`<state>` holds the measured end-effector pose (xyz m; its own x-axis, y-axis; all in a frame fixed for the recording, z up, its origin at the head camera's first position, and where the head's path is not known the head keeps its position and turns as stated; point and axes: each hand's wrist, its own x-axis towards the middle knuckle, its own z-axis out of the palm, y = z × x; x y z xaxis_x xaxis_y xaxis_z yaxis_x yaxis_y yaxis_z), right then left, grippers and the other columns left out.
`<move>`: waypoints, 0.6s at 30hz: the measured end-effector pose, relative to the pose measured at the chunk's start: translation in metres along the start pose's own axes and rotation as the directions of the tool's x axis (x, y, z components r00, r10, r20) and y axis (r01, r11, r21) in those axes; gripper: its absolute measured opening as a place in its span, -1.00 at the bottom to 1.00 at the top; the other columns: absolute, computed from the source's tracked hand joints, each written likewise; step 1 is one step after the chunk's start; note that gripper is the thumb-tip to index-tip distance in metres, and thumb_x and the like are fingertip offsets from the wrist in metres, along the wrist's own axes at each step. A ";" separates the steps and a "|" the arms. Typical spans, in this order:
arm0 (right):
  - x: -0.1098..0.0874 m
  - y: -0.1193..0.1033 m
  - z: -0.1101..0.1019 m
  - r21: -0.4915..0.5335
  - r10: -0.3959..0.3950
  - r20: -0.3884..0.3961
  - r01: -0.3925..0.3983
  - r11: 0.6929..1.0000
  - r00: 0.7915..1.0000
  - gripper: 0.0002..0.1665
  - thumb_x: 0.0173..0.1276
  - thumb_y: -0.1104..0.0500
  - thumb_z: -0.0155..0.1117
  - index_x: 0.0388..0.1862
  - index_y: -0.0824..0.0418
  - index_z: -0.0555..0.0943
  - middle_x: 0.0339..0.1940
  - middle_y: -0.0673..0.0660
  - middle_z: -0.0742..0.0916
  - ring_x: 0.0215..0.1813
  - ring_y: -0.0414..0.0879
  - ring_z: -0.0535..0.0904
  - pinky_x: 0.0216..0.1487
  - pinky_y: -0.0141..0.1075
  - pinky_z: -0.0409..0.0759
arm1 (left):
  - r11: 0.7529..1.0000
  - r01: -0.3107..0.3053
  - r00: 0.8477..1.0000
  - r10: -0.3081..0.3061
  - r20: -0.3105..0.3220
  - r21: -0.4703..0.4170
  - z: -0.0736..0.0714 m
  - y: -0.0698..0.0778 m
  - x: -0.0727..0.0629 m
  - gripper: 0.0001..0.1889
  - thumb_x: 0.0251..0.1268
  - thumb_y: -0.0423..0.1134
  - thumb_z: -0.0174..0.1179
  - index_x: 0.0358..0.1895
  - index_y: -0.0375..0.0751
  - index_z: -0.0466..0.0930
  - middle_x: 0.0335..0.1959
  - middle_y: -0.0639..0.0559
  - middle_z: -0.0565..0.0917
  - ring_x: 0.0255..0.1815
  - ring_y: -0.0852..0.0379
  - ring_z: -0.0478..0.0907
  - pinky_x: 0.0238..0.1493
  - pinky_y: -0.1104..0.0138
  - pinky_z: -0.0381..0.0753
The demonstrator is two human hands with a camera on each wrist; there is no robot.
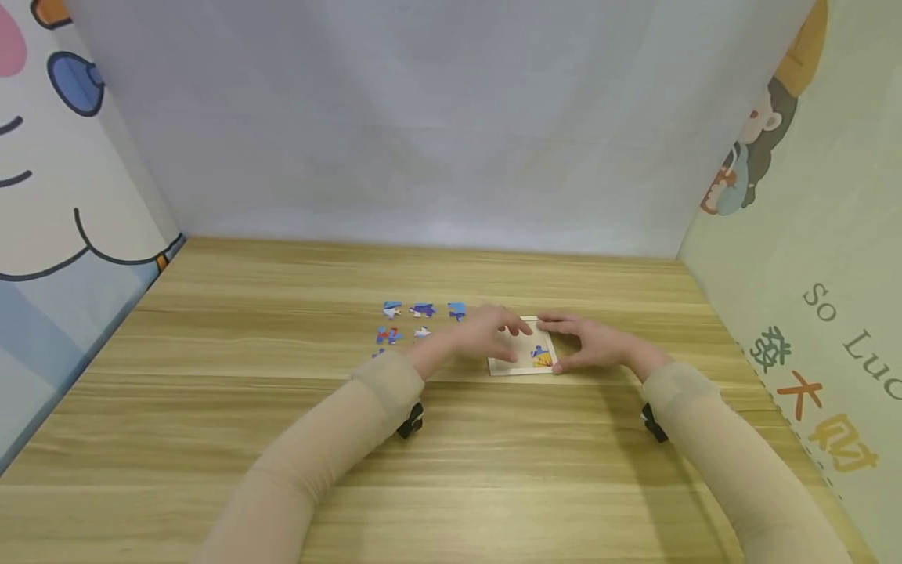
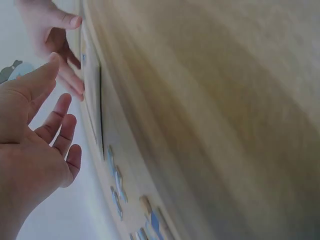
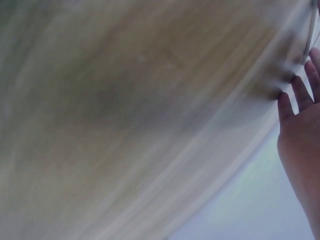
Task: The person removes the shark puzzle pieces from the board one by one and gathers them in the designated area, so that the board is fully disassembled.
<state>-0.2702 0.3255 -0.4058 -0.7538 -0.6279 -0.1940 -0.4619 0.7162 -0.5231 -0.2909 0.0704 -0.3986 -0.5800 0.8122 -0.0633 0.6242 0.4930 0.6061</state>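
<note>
A pale square jigsaw puzzle frame (image 1: 522, 371) lies on the table, with a blue and yellow puzzle piece (image 1: 541, 357) in its lower right corner. My left hand (image 1: 486, 333) is over the frame's left part, fingers apart and loosely bent. In the left wrist view nothing shows between the thumb and fingers of this left hand (image 2: 37, 135). Along the frame's right side rests my right hand (image 1: 595, 343), thumb at the near corner and fingertips at the far corner. The right wrist view shows its fingers (image 3: 301, 95) nearly straight.
Several loose jigsaw pieces (image 1: 387, 335) lie left of the frame, some partly hidden by my left arm. The wooden table (image 1: 451, 470) ends at a pale curtain (image 1: 423, 157) behind, and printed panels (image 1: 810, 235) stand at both sides.
</note>
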 end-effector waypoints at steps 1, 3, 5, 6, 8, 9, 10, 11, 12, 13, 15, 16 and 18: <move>0.000 0.000 0.000 0.004 0.000 0.000 0.000 1.000 1.000 -0.03 0.12 -0.05 0.43 0.41 0.29 0.24 0.50 0.21 0.18 0.49 0.22 0.00 0.40 0.16 0.02 | 1.000 0.001 1.000 -0.002 0.014 0.021 0.003 0.001 0.002 -0.48 0.19 -0.17 0.30 0.25 -0.07 0.45 0.10 -0.07 0.55 0.14 0.04 0.43 0.15 0.20 0.40; 0.000 0.001 0.000 0.001 -0.001 -0.003 0.001 1.000 1.000 -0.02 0.10 -0.06 0.44 0.41 0.29 0.24 0.50 0.21 0.18 0.49 0.23 0.01 0.39 0.17 0.02 | 0.998 0.004 0.999 -0.006 0.040 0.056 0.007 0.002 0.005 -0.42 0.18 -0.13 0.31 0.29 -0.06 0.41 0.11 -0.06 0.55 0.14 0.06 0.43 0.17 0.21 0.38; -0.001 0.001 0.001 -0.009 -0.001 -0.011 0.001 1.000 1.000 -0.01 0.09 -0.08 0.44 0.41 0.28 0.25 0.50 0.22 0.19 0.49 0.24 0.02 0.39 0.17 0.04 | 0.996 0.022 0.998 -0.027 0.062 0.083 0.012 0.003 0.007 -0.39 0.17 -0.08 0.31 0.32 -0.03 0.38 0.10 -0.04 0.54 0.13 0.09 0.41 0.18 0.19 0.35; -0.001 0.001 0.001 -0.013 0.000 -0.014 0.000 1.000 1.000 -0.01 0.09 -0.09 0.44 0.41 0.28 0.25 0.49 0.22 0.20 0.48 0.24 0.03 0.38 0.17 0.05 | 0.996 0.036 0.997 -0.042 0.071 0.087 0.013 0.004 0.009 -0.37 0.16 -0.06 0.31 0.33 -0.01 0.37 0.10 -0.03 0.53 0.12 0.09 0.39 0.18 0.18 0.33; -0.001 0.002 0.002 -0.022 -0.002 -0.020 0.002 1.000 1.000 -0.01 0.09 -0.10 0.43 0.41 0.28 0.26 0.49 0.22 0.21 0.48 0.24 0.05 0.38 0.17 0.06 | 0.993 0.054 0.995 -0.063 0.078 0.104 0.016 0.004 0.011 -0.36 0.16 -0.03 0.30 0.34 0.03 0.36 0.08 0.00 0.51 0.10 0.11 0.37 0.18 0.16 0.30; -0.001 0.002 0.003 -0.026 -0.003 -0.022 0.003 1.000 1.000 -0.01 0.10 -0.11 0.43 0.41 0.28 0.26 0.49 0.22 0.21 0.48 0.24 0.05 0.38 0.17 0.07 | 0.991 0.066 0.994 -0.075 0.081 0.117 0.017 0.004 0.012 -0.36 0.16 -0.01 0.30 0.34 0.06 0.35 0.08 0.02 0.49 0.09 0.12 0.35 0.18 0.15 0.28; 0.000 0.003 0.003 -0.027 -0.005 -0.024 0.004 1.000 1.000 -0.01 0.10 -0.11 0.43 0.41 0.27 0.26 0.49 0.21 0.22 0.48 0.23 0.05 0.38 0.17 0.07 | 0.989 0.074 0.993 -0.086 0.085 0.129 0.018 0.004 0.012 -0.36 0.16 0.01 0.29 0.34 0.08 0.35 0.08 0.02 0.47 0.08 0.12 0.34 0.18 0.13 0.26; 0.000 0.003 0.003 -0.031 -0.006 -0.025 0.005 1.000 1.000 -0.01 0.10 -0.12 0.43 0.41 0.27 0.26 0.49 0.21 0.22 0.48 0.23 0.06 0.38 0.16 0.08 | 0.987 0.078 0.992 -0.091 0.090 0.137 0.018 0.003 0.013 -0.36 0.16 0.02 0.29 0.34 0.10 0.35 0.08 0.03 0.45 0.08 0.13 0.33 0.19 0.12 0.25; 0.000 0.003 0.004 -0.036 -0.007 -0.026 0.006 0.999 1.000 -0.01 0.10 -0.12 0.42 0.41 0.27 0.26 0.49 0.20 0.22 0.48 0.22 0.06 0.38 0.16 0.08 | 0.986 0.082 0.991 -0.096 0.094 0.144 0.018 0.004 0.013 -0.36 0.16 0.02 0.29 0.34 0.10 0.35 0.08 0.03 0.44 0.08 0.12 0.32 0.20 0.11 0.24; 0.000 0.004 0.004 -0.041 -0.008 -0.027 0.007 0.999 1.000 -0.01 0.10 -0.12 0.42 0.41 0.27 0.26 0.49 0.20 0.22 0.48 0.22 0.06 0.38 0.16 0.08 | 0.985 0.081 0.990 -0.097 0.098 0.154 0.018 0.004 0.014 -0.37 0.17 0.03 0.28 0.34 0.11 0.35 0.08 0.03 0.44 0.08 0.12 0.31 0.20 0.10 0.23; 0.000 0.004 0.004 -0.044 -0.008 -0.027 0.007 0.999 1.000 -0.01 0.10 -0.11 0.42 0.41 0.26 0.26 0.49 0.20 0.21 0.48 0.22 0.06 0.38 0.15 0.08 | 0.984 0.087 0.989 -0.104 0.106 0.157 0.018 0.005 0.014 -0.37 0.16 0.03 0.28 0.33 0.12 0.36 0.09 0.03 0.44 0.09 0.12 0.31 0.23 0.06 0.21; 0.000 0.004 0.004 -0.046 -0.010 -0.027 0.009 0.999 1.000 -0.02 0.11 -0.11 0.42 0.41 0.27 0.26 0.49 0.20 0.21 0.48 0.22 0.06 0.38 0.15 0.08 | 0.984 0.089 0.988 -0.107 0.108 0.153 0.017 0.006 0.014 -0.38 0.16 0.02 0.29 0.33 0.12 0.37 0.08 0.03 0.44 0.09 0.11 0.31 0.24 0.04 0.20; 0.000 0.004 0.004 -0.049 -0.015 -0.029 0.013 0.999 0.999 -0.02 0.11 -0.10 0.42 0.41 0.28 0.25 0.49 0.21 0.21 0.48 0.22 0.06 0.38 0.16 0.08 | 0.985 0.102 0.987 -0.117 0.106 0.140 0.017 0.006 0.015 -0.38 0.16 0.01 0.30 0.32 0.13 0.37 0.08 0.03 0.45 0.11 0.10 0.31 0.25 0.03 0.19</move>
<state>-0.2703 0.3267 -0.4107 -0.7603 -0.6291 -0.1618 -0.4942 0.7219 -0.4843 -0.2867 0.0906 -0.4096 -0.5901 0.7775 -0.2176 0.6291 0.6117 0.4796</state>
